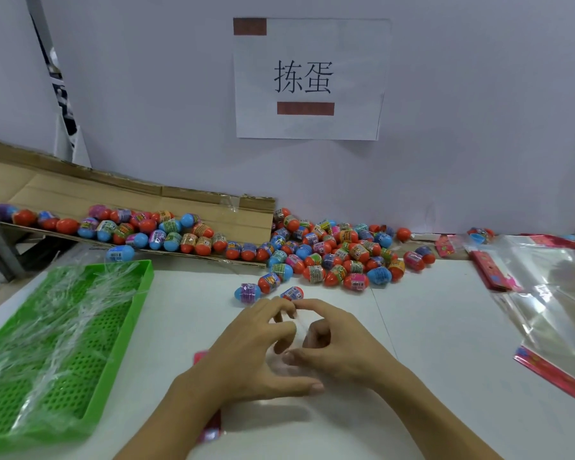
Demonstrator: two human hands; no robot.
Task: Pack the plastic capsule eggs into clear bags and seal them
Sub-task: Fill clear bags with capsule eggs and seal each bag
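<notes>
a white table point(429, 327) runs up to a pale wall point(478, 94) where a paper sign point(309, 78) with two printed characters hangs at 12 o'clock. a flattened cardboard sheet point(113, 194) slopes down from 10 o'clock, and capsule eggs point(329, 254) in red, blue and purple lie along it and spill into a heap on the table just past centre. a green perforated tray point(80, 327) holding crumpled clear film sits at 8 o'clock. clear bags point(545, 293) with red header strips are stacked at 3 o'clock.

the left hand point(256, 353) and right hand point(339, 343) meet near 6 o'clock, fingers curled and fingertips touching, apparently pinching a thin clear bag between them; the film is barely visible, so the grasp cannot be told for sure. a red strip point(210, 426) shows under the left wrist. two eggs lie just beyond the fingertips.
</notes>
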